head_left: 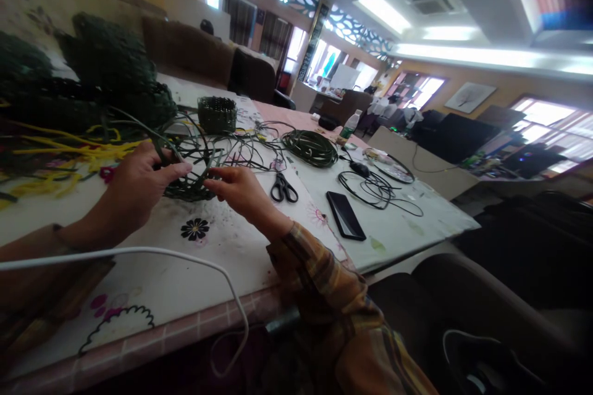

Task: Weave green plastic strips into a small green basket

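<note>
A partly woven dark green basket (191,190) rests on the table in front of me, loose strips sticking up from its rim. My left hand (139,179) grips its left side, thumb stretched across the top and fingers curled behind the strips. On the right side, my right hand (234,188) pinches a green strip (208,166) between thumb and fingertips. More loose green strips (250,151) lie tangled just behind the basket. A finished-looking small woven basket (217,115) stands upright farther back.
Black-handled scissors (283,189) lie right of my right hand, with a phone (345,216) beyond. A coil of green strip (310,148), thin black cable (370,188) and a bottle (351,125) are farther back. Yellow strips (78,151) and stacked woven baskets (106,68) fill the left. A white cable (185,256) crosses in front.
</note>
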The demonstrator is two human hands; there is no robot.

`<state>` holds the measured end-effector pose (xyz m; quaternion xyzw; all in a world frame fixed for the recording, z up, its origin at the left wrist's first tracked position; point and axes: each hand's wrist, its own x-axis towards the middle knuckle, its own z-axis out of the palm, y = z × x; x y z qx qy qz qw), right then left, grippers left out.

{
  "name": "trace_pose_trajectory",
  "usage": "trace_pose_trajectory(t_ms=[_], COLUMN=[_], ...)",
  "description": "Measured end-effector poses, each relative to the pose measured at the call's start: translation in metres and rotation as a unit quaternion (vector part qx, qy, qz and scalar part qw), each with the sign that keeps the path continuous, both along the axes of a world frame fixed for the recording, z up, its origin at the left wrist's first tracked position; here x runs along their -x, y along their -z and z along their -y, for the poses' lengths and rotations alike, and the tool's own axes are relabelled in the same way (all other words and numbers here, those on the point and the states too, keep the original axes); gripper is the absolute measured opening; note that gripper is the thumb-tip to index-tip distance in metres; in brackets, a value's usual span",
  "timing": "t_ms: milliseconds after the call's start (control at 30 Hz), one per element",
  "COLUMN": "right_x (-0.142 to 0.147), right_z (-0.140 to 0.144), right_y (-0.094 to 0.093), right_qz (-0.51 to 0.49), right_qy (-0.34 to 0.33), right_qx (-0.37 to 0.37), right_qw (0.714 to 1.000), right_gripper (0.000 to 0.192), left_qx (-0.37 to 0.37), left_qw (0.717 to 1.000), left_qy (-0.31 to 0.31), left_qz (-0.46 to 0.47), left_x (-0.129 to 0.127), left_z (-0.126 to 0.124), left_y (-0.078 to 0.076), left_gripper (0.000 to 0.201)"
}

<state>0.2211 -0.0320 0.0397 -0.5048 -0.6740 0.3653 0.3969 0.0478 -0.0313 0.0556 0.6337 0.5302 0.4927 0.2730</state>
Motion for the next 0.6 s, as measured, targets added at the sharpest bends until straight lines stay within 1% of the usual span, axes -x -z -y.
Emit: trace_pose_trajectory(t_ms=[67, 133, 200, 267, 400, 467, 600], right_x=[0.001, 0.003, 0.006, 0.01, 0.017, 0.018, 0.017], right_z=[-0.001, -0.001, 0.0, 0.002, 0.005, 0.005, 0.006], right_y=[0.003, 0.005, 0.008, 0.011, 0.015, 0.015, 0.013], right_qz=[-0.096, -0.192, -0.257, -0.288, -0.315, -0.324, -0.319], right_qy=[-0.006, -0.008, -0.012, -0.01, -0.009, -0.015, -0.01], right_qx=[0.05, 0.107, 0.145, 0.144, 0.108, 0.096, 0.096], right_qw=[0.994, 0.975, 0.955, 0.947, 0.943, 0.941, 0.943], right_gripper=[0.025, 0.028, 0.029, 0.03, 0.035, 0.032, 0.026], left_qx=[0.0, -0.004, -0.014, -0.016, 0.022, 0.022, 0.001], left_qw=[1.0, 1.0, 0.999, 1.0, 0.998, 0.998, 0.997], left_qy=[-0.012, -0.015, -0.009, 0.011, 0.061, 0.062, 0.045], left_qz=[-0.011, -0.024, -0.028, -0.015, 0.02, 0.009, -0.054], left_x=[0.001, 0.003, 0.004, 0.003, 0.001, 0.002, 0.006], left_z=[0.0, 0.0, -0.001, -0.002, -0.003, -0.004, -0.008], left_y=[0.001, 0.002, 0.002, 0.002, 0.003, 0.004, 0.007], left_gripper=[0.029, 0.029, 0.029, 0.028, 0.027, 0.028, 0.031])
